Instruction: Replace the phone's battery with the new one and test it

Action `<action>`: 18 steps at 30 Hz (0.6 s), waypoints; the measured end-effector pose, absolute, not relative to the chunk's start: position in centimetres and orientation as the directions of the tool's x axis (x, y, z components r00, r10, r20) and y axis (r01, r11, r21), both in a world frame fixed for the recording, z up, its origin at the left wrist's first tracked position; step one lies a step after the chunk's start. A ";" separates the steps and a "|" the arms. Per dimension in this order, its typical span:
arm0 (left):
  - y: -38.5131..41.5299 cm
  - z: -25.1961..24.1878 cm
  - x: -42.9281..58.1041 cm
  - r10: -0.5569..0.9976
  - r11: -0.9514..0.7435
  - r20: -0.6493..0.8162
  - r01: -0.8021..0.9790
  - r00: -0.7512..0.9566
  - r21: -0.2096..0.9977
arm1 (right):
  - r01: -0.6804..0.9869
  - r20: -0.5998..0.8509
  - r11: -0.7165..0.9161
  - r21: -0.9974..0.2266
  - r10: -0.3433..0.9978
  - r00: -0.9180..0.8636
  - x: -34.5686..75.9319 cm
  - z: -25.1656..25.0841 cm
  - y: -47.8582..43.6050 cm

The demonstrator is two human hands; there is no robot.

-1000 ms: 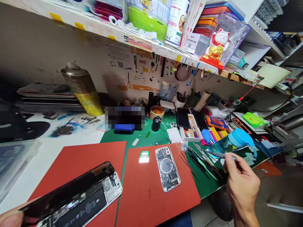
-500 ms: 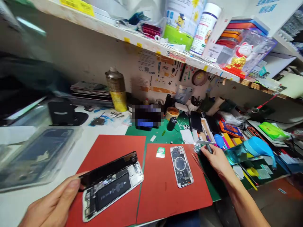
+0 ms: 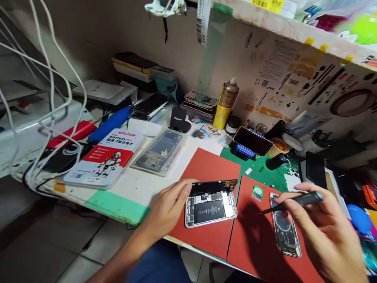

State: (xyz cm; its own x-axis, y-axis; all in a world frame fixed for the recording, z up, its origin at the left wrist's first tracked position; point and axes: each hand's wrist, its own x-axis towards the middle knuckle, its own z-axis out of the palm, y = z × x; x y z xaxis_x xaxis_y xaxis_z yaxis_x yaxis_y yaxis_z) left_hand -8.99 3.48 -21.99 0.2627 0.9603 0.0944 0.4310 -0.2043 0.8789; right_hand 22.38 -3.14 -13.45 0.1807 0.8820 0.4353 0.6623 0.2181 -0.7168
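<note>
An opened phone lies on the left mat, with the left hand gripping its left edge. A phone back lies on the right mat, under the right hand and the screwdriver it holds. A spray can stands behind the mats by the wall, and a battery box lies well to the left.

Cluttered workbench against beige wall, tiled floor.
</note>
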 end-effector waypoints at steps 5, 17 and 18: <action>3.7 -22.1 -9.0 0.957 -0.218 0.109 0.421 0.268 0.881 | 0.792 0.462 0.243 -0.560 0.885 0.055 21.5 -16.6 -2.8; 3.6 -22.2 -9.0 0.966 -0.172 0.074 0.404 0.246 0.899 | 0.747 0.489 0.354 -0.562 0.871 -0.045 19.5 -16.4 -2.1; 3.5 -22.1 -9.0 0.967 -0.170 0.073 0.405 0.245 0.898 | 0.753 0.495 0.365 -0.547 0.867 -0.061 19.2 -16.4 -1.9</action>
